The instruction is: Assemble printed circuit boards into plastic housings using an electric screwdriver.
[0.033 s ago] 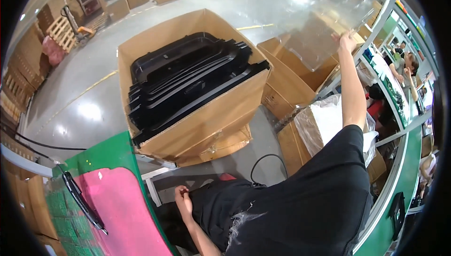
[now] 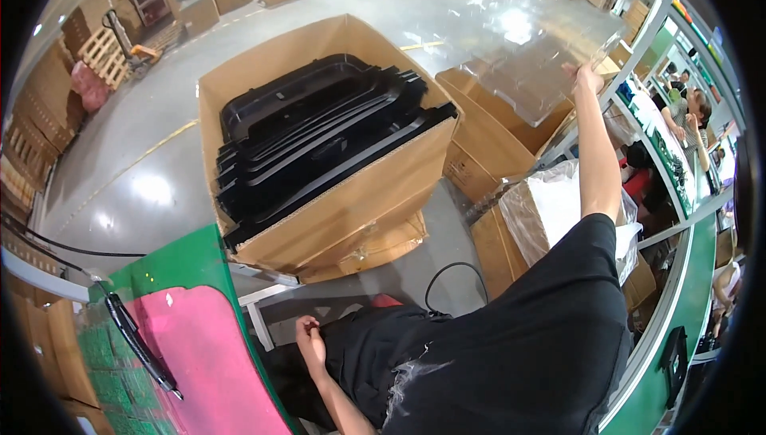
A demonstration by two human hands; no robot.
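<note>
My right hand (image 2: 586, 77) is stretched out to the far right, its fingers closed on the edge of a clear plastic film (image 2: 531, 76). The film spreads out leftward from the hand, above an open cardboard box (image 2: 499, 136). My left hand (image 2: 311, 341) rests low beside my lap, fingers curled in, with nothing seen in them. In front of me, a large open carton (image 2: 359, 183) holds several black moulded plastic panels (image 2: 319, 128) stacked on edge.
At lower left, a green table (image 2: 211, 255) bears a pink mat (image 2: 207, 347) and a black powered screwdriver (image 2: 140, 343) with a cable. A plastic-lined box (image 2: 546, 211) stands under my right arm. Shelving (image 2: 638, 68) rises at right, with people beyond. A pallet jack (image 2: 132, 48) stands far left.
The plastic film has shifted and its glare has changed over the box. My right hand has dropped slightly. My left hand stays where it was.
</note>
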